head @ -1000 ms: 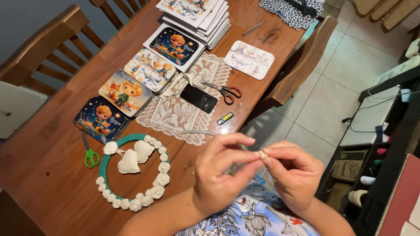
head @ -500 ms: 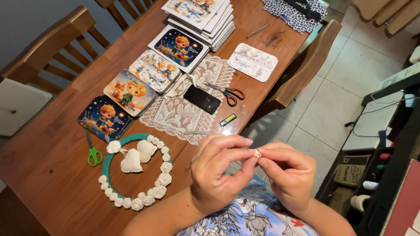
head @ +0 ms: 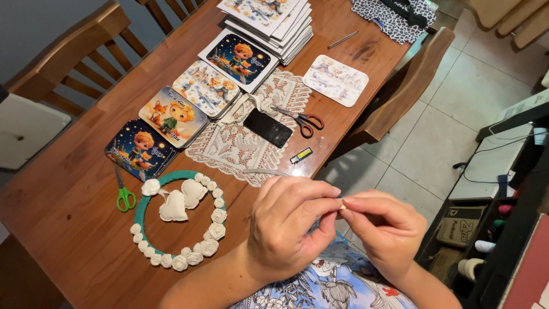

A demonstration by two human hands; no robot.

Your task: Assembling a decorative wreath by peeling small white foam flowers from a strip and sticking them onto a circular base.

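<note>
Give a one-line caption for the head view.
Left hand and right hand pinch a small white piece beside a green wreath on a wooden table.

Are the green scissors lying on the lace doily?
No, the green scissors lie on bare table left of the wreath; the red scissors lie on the doily.

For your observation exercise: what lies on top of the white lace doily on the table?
On the lace doily lie a black phone and red-handled scissors, with an illustrated card overlapping its far edge. The wood beneath those things is hidden.
</note>
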